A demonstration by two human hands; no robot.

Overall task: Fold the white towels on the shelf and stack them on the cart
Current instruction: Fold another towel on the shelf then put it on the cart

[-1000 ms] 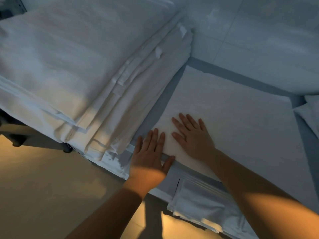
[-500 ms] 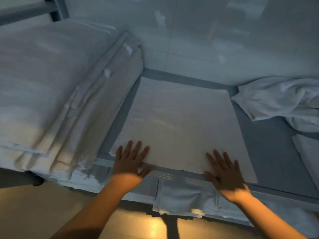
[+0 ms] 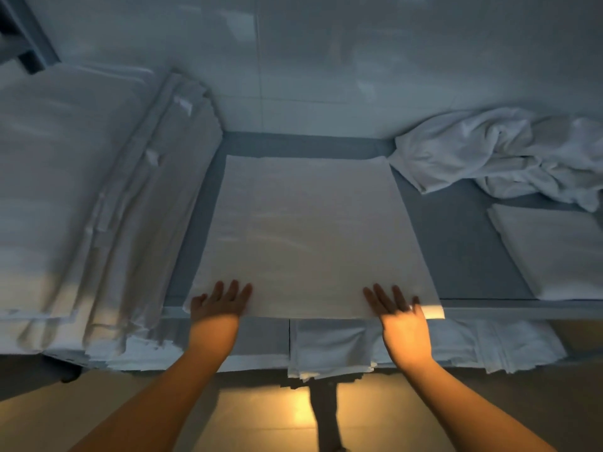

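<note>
While both palms lie flat, here is the scene:
Towel: white towel (image 3: 306, 233) spread on the grey shelf (image 3: 456, 243).
Left hand (image 3: 220, 305): fingers straight, pressing its near-left corner, gripping nothing.
Right hand (image 3: 399, 316): fingers straight, pressing the near-right edge.
Writing: none legible; tags on the folded stack (image 3: 98, 190) are blurred.

Dim, bluish scene; warm low light falls on the forearms and floor (image 3: 261, 415) from the near side, the right hand (image 3: 403, 324) shows motion blur, and wide-angle distortion bends the frame edges.
</note>
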